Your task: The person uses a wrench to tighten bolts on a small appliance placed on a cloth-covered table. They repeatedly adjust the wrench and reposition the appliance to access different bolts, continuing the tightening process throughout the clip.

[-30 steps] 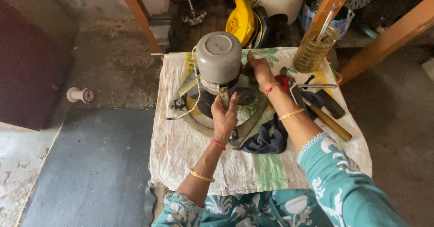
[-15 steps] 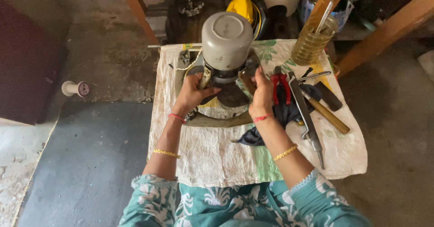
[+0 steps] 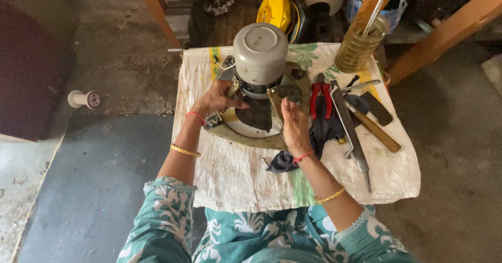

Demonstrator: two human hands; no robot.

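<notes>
A glass jar (image 3: 360, 43) is standing at the far right corner of the small table (image 3: 402, 182), filled with yellowish oil, and a metal rod is leaning out of its mouth. Behind it a plastic tub (image 3: 389, 17) is sitting on the floor; what it holds cannot be told.

In the middle of the table a motor (image 3: 260, 59) is standing upright: a rounded grey metal body with a flat, scuffed top, sitting on a wide round base plate (image 3: 246, 132) that is looking dull and greasy. The left hand (image 3: 217, 99) is curling around the motor's lower left side, fingers closed on the housing, thumb pointing towards the dark middle part. The right hand (image 3: 294, 122) is resting against the right edge of the base plate with its fingers bent upward and pinched near a small dark part; whether it is truly gripping that part cannot be told.

A woven white sack cloth (image 3: 235, 179), rough and stained, is covering the table. Just right of the right hand, red-handled pliers (image 3: 320, 96) are lying on a dark blue rag (image 3: 324, 132). Beside them a long flat steel tool (image 3: 349, 132) is pointing towards the person, and a hammer with a wooden handle (image 3: 375, 129) is lying at a slant. On the concrete floor to the left, a white spool (image 3: 84, 99) is lying on its side, well apart from the table.
</notes>
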